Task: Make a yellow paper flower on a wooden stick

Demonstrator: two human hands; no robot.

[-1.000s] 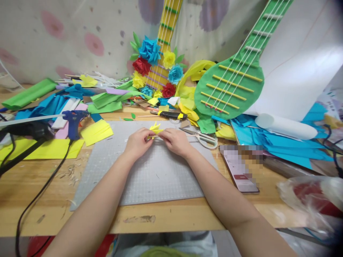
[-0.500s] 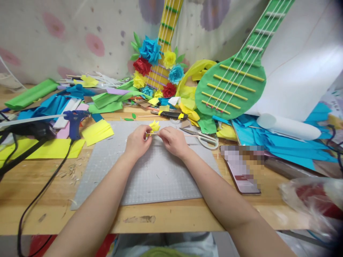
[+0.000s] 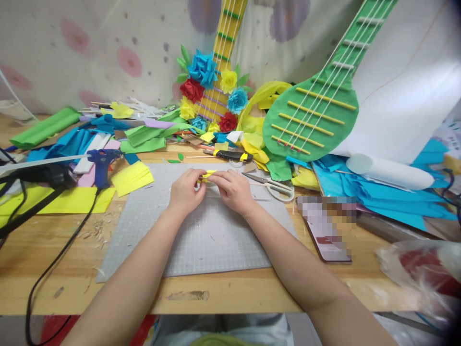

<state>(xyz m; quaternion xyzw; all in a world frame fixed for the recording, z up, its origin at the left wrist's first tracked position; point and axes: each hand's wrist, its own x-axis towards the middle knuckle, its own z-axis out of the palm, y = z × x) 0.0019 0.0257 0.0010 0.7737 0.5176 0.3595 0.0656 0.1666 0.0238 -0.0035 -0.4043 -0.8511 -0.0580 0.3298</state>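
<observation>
My left hand (image 3: 185,192) and my right hand (image 3: 232,190) meet above the far part of a grey cutting mat (image 3: 219,240). Between their fingertips is a small yellow paper flower (image 3: 209,175), mostly covered by the fingers. Both hands have thumb and fingers pinched together on it. Scissors with white handles (image 3: 280,191) lie just right of my right hand. Beyond the hands rests a black and yellow utility knife (image 3: 234,155). A folded yellow paper piece (image 3: 132,178) overlaps the mat's far left corner.
A blue glue gun (image 3: 103,168) with a black cord stands at the left. A phone (image 3: 326,235) lies right of the mat. A green paper lute (image 3: 313,115) and a yellow one with paper flowers (image 3: 216,103) lean at the back. Blue paper (image 3: 382,192) is heaped at the right.
My right fingers have stretched over the yellow flower and hide more of it. The flower's petals stood up visibly before; now only a low yellow strip shows.
</observation>
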